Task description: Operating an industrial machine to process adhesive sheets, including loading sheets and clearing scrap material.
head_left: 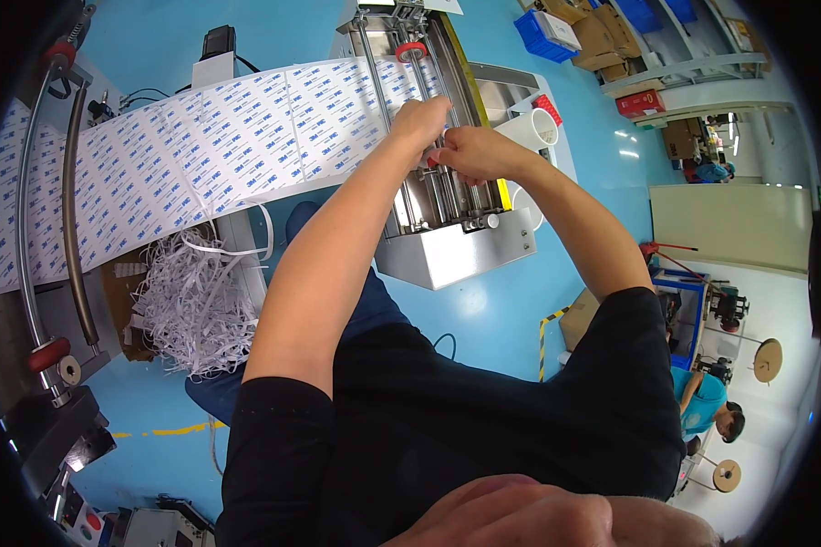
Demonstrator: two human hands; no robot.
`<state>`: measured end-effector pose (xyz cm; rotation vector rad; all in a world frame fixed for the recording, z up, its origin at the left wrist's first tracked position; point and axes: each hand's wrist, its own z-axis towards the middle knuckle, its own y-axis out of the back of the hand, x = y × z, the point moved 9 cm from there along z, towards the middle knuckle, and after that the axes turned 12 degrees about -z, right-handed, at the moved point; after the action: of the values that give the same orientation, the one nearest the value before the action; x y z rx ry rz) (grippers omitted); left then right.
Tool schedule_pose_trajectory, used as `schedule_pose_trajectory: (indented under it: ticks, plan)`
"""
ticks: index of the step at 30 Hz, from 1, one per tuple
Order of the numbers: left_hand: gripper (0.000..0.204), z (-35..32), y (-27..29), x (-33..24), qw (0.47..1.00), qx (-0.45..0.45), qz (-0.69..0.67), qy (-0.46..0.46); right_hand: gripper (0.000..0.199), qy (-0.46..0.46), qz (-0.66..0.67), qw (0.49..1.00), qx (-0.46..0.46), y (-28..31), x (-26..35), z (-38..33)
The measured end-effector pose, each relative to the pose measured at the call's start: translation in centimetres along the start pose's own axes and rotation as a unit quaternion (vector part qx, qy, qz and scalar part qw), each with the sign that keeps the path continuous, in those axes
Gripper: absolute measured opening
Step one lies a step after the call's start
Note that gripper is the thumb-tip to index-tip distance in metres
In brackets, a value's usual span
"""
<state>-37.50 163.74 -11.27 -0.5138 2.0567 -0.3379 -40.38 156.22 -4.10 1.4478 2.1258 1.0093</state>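
Note:
Both arms reach forward over a metal feeding machine with parallel bars and rollers. My left hand is closed above its bars, fingers pointing right. Close beside it, my right hand is closed too, its fingertips meeting the left ones. A bit of red shows under the fingers, but what they grip is hidden. Farther along the bars sits a red ring. A long white sheet with repeated blue print runs into the machine from the left, passing under my left hand.
White paper strips heap up below the sheet, by a cardboard box. Another roller frame stands at far left. White cups are right of the machine. A person in a blue shirt is at far right.

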Motion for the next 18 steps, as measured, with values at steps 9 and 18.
schedule_pose_trajectory:
  ticks: [9, 18]
  plan:
    - [0.037, -0.1, -0.3, 0.1, 1.000, 0.005, 0.003, 0.003, 0.030, 0.035, 0.130, 0.988, 0.078, -0.7, -1.4, -0.1]
    - [0.035, 0.1, -0.3, 0.2, 1.000, 0.004, 0.013, -0.005, 0.023, 0.060, 0.195, 0.973, 0.110, -1.2, -2.3, 0.2]
